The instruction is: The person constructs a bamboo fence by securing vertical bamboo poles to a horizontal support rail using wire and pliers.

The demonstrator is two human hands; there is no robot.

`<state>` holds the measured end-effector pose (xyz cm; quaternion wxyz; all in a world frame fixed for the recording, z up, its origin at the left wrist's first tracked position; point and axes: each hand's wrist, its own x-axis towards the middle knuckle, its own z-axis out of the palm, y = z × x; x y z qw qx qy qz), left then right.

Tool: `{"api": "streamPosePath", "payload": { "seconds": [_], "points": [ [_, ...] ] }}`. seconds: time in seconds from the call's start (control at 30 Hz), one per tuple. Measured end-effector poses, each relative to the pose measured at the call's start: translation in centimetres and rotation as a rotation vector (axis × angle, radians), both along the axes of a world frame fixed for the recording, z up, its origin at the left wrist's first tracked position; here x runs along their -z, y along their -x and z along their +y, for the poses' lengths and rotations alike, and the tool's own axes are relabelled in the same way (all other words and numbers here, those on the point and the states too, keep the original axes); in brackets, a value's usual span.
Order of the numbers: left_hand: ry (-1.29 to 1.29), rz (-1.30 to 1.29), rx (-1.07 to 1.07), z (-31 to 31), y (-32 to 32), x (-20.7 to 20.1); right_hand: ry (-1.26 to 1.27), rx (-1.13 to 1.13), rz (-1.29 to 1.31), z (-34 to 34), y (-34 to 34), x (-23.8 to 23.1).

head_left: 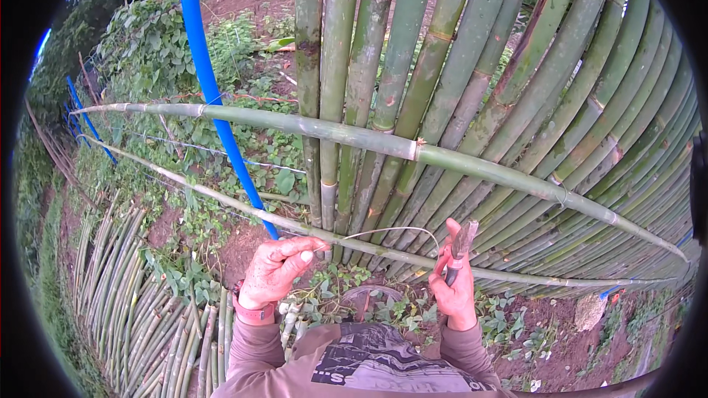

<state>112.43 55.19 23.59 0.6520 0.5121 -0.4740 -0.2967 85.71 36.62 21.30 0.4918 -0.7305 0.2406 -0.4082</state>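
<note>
My left hand [274,271], with a reddish band on the wrist, pinches one end of a thin pale wire [394,228]. The wire arcs across to my right hand [457,296], which is closed around a pair of pliers [464,241] with dark grips and jaws pointing up. Whether the wire's far end lies between the fingers or against the pliers, I cannot tell. Both hands are in front of the lower horizontal bamboo pole [214,195]. Beyond it, upright green bamboo poles [378,51] stand side by side as a fence.
An upper horizontal bamboo pole [354,136] crosses the fence. A blue post [203,51] rises left of the uprights. Cut bamboo poles [140,302] lie piled at the lower left. Leafy vines [151,44] grow behind, and low plants and a stone [588,312] are on the soil.
</note>
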Motion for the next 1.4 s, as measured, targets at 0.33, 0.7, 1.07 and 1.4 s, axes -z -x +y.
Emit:
{"api": "streamPosePath", "payload": {
  "seconds": [0.33,0.7,1.07,1.4],
  "points": [
    [0.027,0.406,0.042,0.5,-0.7,6.4,-0.609,-0.569,-0.754,-0.6,-3.8,-1.1],
    [0.075,0.852,0.355,-3.9,3.8,9.7,-0.568,-0.547,-0.814,-1.7,-5.7,-0.1],
    [0.362,0.254,-0.371,-7.3,-2.7,1.3,-0.223,0.142,-0.497,-4.1,-0.5,6.7],
    [0.519,0.112,-0.506,-15.4,-2.7,-0.2,-0.387,0.157,-0.38,-0.7,1.0,11.1]
  ]
}}
